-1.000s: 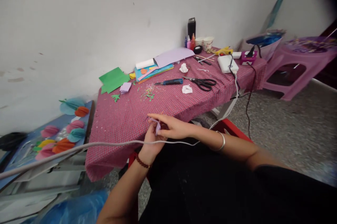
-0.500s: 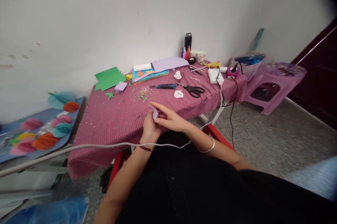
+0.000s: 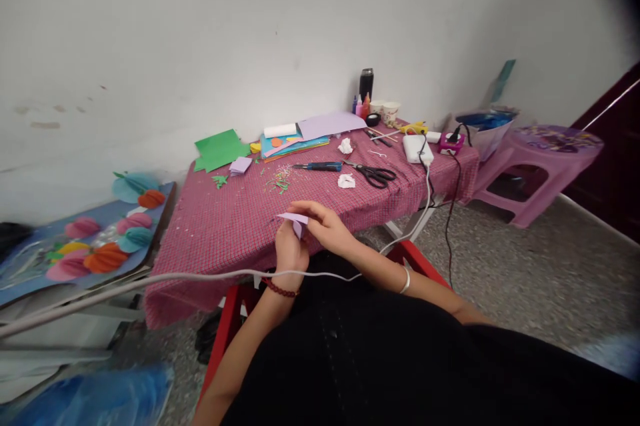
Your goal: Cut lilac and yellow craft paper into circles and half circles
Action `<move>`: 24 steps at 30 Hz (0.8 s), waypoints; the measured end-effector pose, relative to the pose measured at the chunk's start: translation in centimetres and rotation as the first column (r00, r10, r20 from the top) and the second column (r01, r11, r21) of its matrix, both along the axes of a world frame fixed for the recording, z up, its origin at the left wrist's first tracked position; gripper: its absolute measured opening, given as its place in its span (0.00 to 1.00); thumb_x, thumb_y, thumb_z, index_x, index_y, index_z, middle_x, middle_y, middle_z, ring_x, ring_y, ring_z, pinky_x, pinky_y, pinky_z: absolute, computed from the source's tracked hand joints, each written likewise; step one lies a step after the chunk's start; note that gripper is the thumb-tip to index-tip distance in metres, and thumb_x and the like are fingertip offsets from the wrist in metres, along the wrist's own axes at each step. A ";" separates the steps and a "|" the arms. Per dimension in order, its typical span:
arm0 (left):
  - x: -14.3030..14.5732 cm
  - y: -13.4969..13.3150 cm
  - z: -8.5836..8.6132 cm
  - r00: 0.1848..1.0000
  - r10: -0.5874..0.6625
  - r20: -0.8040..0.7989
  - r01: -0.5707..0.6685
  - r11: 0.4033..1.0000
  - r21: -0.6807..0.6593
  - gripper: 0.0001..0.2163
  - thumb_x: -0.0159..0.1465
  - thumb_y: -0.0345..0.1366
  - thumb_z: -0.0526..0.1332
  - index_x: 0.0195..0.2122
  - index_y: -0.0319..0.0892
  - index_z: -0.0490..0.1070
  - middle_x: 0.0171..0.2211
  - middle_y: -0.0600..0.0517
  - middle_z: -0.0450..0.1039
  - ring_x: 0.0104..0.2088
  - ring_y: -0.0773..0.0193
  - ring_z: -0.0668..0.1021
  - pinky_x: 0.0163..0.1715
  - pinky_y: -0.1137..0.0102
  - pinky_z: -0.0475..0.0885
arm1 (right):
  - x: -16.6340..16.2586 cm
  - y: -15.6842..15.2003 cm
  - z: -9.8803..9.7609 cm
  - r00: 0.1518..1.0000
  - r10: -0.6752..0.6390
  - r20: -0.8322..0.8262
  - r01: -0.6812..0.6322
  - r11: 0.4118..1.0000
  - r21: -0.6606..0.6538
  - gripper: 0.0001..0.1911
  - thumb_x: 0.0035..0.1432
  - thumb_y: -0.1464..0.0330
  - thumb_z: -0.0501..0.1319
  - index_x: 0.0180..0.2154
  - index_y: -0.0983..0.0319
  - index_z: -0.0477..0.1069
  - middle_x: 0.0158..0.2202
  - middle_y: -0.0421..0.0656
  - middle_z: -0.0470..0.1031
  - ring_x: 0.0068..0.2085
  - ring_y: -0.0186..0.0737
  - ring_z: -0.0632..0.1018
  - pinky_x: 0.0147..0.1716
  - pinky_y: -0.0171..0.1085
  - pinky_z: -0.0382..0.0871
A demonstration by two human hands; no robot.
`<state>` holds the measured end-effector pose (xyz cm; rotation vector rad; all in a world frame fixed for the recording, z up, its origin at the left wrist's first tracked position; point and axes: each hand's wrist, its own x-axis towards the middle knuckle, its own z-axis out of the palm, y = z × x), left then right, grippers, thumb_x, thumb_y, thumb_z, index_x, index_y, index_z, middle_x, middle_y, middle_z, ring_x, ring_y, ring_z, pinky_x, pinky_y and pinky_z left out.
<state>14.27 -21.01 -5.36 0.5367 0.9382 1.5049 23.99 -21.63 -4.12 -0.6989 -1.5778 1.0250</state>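
Note:
A small piece of folded purple paper (image 3: 297,219) is held between both hands, just off the front edge of the table. My left hand (image 3: 291,247) grips it from below, fingers partly hidden behind the paper. From the right, my right hand (image 3: 327,229) pinches its edge between thumb and fingers. On the cloth beyond lie a small stack of purple paper pieces (image 3: 241,166), a blue-handled craft knife (image 3: 323,166), black scissors (image 3: 376,175) and green paper scraps (image 3: 280,184).
A checked red cloth (image 3: 200,233) covers the table. Green sheets (image 3: 220,149), a white power bank (image 3: 417,149) and crumpled tissue (image 3: 346,181) lie on it. A white cable (image 3: 220,275) crosses before my forearms. Paper pumpkins (image 3: 106,257) are at left, a pink stool (image 3: 535,166) at right.
The purple paper was curved upright between my hands; now one leaf of it lies flatter and opened out. My right hand has shifted to pinch its edge. The view has turned slightly left.

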 end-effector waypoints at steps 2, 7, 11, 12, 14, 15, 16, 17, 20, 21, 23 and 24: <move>0.0 0.0 -0.1 0.994 0.084 -0.069 -0.079 0.995 0.062 0.11 0.62 0.39 0.56 0.26 0.39 0.65 0.18 0.59 0.61 0.17 0.73 0.63 0.18 0.76 0.57 | -0.2 -0.2 -0.1 0.993 -0.118 0.024 0.116 0.991 0.059 0.19 0.56 0.73 0.53 0.50 0.61 0.67 0.47 0.47 0.74 0.47 0.40 0.75 0.47 0.42 0.69; -0.7 -0.3 -0.6 0.937 0.222 -0.271 -0.166 0.962 0.216 0.15 0.63 0.43 0.56 0.22 0.40 0.62 0.18 0.59 0.59 0.19 0.72 0.62 0.21 0.75 0.57 | -0.1 -0.2 -0.2 0.973 -0.227 0.028 0.227 0.974 0.030 0.11 0.54 0.69 0.58 0.40 0.62 0.72 0.38 0.43 0.75 0.39 0.40 0.73 0.41 0.38 0.66; -1.5 -1.0 -0.9 0.854 0.305 -0.421 -0.170 0.929 0.328 0.18 0.62 0.40 0.59 0.17 0.41 0.57 0.18 0.60 0.53 0.20 0.71 0.57 0.21 0.74 0.52 | 0.3 0.8 -0.8 0.974 -0.200 -0.105 0.178 0.966 -0.187 0.15 0.59 0.58 0.54 0.28 0.62 0.67 0.25 0.39 0.69 0.29 0.37 0.70 0.31 0.35 0.65; -1.6 -1.2 -0.8 0.834 0.322 -0.449 -0.168 0.922 0.350 0.18 0.63 0.39 0.59 0.17 0.41 0.57 0.18 0.59 0.52 0.21 0.71 0.57 0.21 0.73 0.51 | 0.3 1.0 -0.9 0.974 -0.192 -0.119 0.165 0.964 -0.208 0.18 0.60 0.56 0.51 0.27 0.62 0.67 0.24 0.40 0.68 0.27 0.36 0.70 0.29 0.35 0.65; -2.0 -1.4 -0.3 0.795 0.353 -0.493 -0.162 0.907 0.390 0.18 0.63 0.36 0.59 0.17 0.41 0.57 0.18 0.59 0.51 0.22 0.70 0.57 0.22 0.73 0.51 | 0.5 1.1 -1.1 0.976 -0.161 -0.150 0.119 0.960 -0.252 0.24 0.62 0.51 0.45 0.30 0.62 0.68 0.25 0.42 0.70 0.27 0.37 0.71 0.29 0.36 0.67; -2.2 -1.5 0.0 0.779 0.366 -0.509 -0.157 0.900 0.406 0.18 0.63 0.35 0.58 0.16 0.41 0.57 0.18 0.59 0.51 0.22 0.69 0.57 0.23 0.73 0.51 | 0.5 1.1 -1.0 0.976 -0.135 -0.172 0.084 0.958 -0.273 0.26 0.62 0.49 0.43 0.32 0.62 0.69 0.26 0.43 0.71 0.28 0.38 0.72 0.30 0.37 0.67; -2.3 -1.5 0.3 0.765 0.376 -0.523 -0.152 0.895 0.420 0.18 0.63 0.33 0.58 0.16 0.41 0.57 0.18 0.58 0.51 0.23 0.69 0.56 0.23 0.73 0.51 | 0.6 1.0 -0.9 0.974 -0.106 -0.198 0.046 0.957 -0.288 0.28 0.62 0.48 0.42 0.35 0.62 0.70 0.28 0.44 0.72 0.29 0.40 0.73 0.30 0.37 0.68; -2.5 -1.6 0.5 0.756 0.381 -0.532 -0.146 0.890 0.431 0.18 0.63 0.32 0.58 0.16 0.41 0.57 0.18 0.58 0.50 0.23 0.69 0.56 0.24 0.73 0.51 | 0.6 0.8 -0.8 0.972 -0.075 -0.223 0.006 0.956 -0.294 0.29 0.61 0.46 0.43 0.37 0.62 0.70 0.31 0.45 0.73 0.31 0.40 0.74 0.31 0.38 0.68; -2.8 -1.7 0.4 0.743 0.380 -0.550 -0.121 0.886 0.448 0.18 0.63 0.28 0.57 0.16 0.41 0.58 0.18 0.57 0.52 0.23 0.67 0.57 0.25 0.73 0.54 | 0.9 0.2 -0.7 0.974 0.024 -0.227 -0.083 0.963 -0.256 0.25 0.55 0.48 0.57 0.40 0.62 0.70 0.34 0.43 0.74 0.34 0.40 0.73 0.35 0.37 0.67; -2.9 -1.8 0.1 0.742 0.373 -0.557 -0.111 0.887 0.448 0.17 0.62 0.26 0.57 0.16 0.41 0.59 0.18 0.57 0.53 0.23 0.67 0.57 0.26 0.73 0.55 | 0.9 0.2 -0.9 0.979 0.051 -0.196 -0.099 0.965 -0.245 0.23 0.52 0.50 0.62 0.39 0.62 0.71 0.34 0.42 0.73 0.34 0.39 0.73 0.35 0.37 0.67; -3.1 -1.7 -0.8 0.747 0.350 -0.565 -0.081 0.892 0.445 0.16 0.60 0.25 0.58 0.16 0.42 0.62 0.19 0.56 0.56 0.24 0.66 0.59 0.28 0.73 0.58 | 1.0 0.8 -1.6 0.986 0.094 -0.135 -0.129 0.951 -0.283 0.19 0.48 0.56 0.67 0.36 0.63 0.72 0.31 0.40 0.73 0.32 0.36 0.72 0.35 0.36 0.67; -3.3 -1.5 -1.2 0.753 0.330 -0.570 -0.056 0.895 0.443 0.15 0.60 0.24 0.59 0.17 0.42 0.64 0.19 0.56 0.57 0.24 0.66 0.61 0.29 0.73 0.59 | 1.0 1.4 -1.9 0.986 0.112 -0.120 -0.146 0.931 -0.333 0.17 0.49 0.57 0.67 0.34 0.64 0.72 0.30 0.40 0.73 0.31 0.35 0.72 0.34 0.35 0.67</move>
